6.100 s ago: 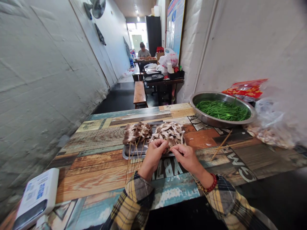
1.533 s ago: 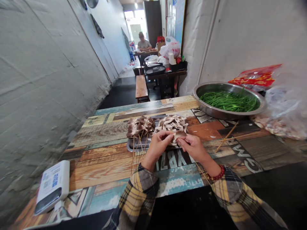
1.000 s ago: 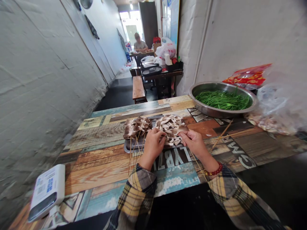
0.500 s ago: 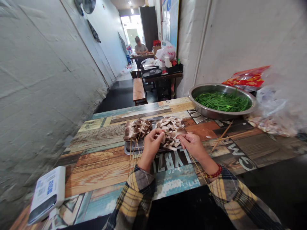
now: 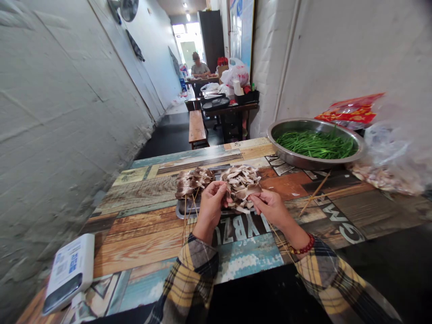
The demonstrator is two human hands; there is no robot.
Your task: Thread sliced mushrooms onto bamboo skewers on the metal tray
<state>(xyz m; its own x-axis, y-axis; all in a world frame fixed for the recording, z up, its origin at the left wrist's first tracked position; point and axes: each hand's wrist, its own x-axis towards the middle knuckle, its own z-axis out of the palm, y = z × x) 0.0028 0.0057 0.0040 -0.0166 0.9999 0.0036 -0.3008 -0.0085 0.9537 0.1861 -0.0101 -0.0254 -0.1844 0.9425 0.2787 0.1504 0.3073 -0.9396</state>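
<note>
Long narrow room, white walls, fan [image 5: 129,9] high on the left one. Far back, a person [image 5: 200,68] in a grey top sits at another table; a wooden bench [image 5: 196,127] stands between there and here.

Near table [image 5: 145,225]: patchwork wood print. On it a shallow tray [image 5: 181,210]. Left part of tray: skewered mushrooms [image 5: 194,180], bunched, their sticks [image 5: 185,220] slanting out over the near rim. Right part: loose mushrooms [image 5: 240,176], heaped.

Both hands at the near side of the loose heap, a little apart. Right hand [image 5: 270,204]: thumb and fingers pinching a brown mushroom piece [image 5: 253,191] above the heap; red beads [image 5: 305,244] at wrist. Thin sticks run below that hand toward the sleeve; cannot tell if gripped. Left hand [image 5: 212,200]: thumb and forefinger drawn together; cannot tell whether anything is between them.

Farther right, steel basin [image 5: 286,155] of long greens [image 5: 315,144]; red bag [image 5: 351,110] behind, clear bag [image 5: 388,150] beside. Crossed sticks [image 5: 313,194] nearer. White device [image 5: 69,272], near left.
</note>
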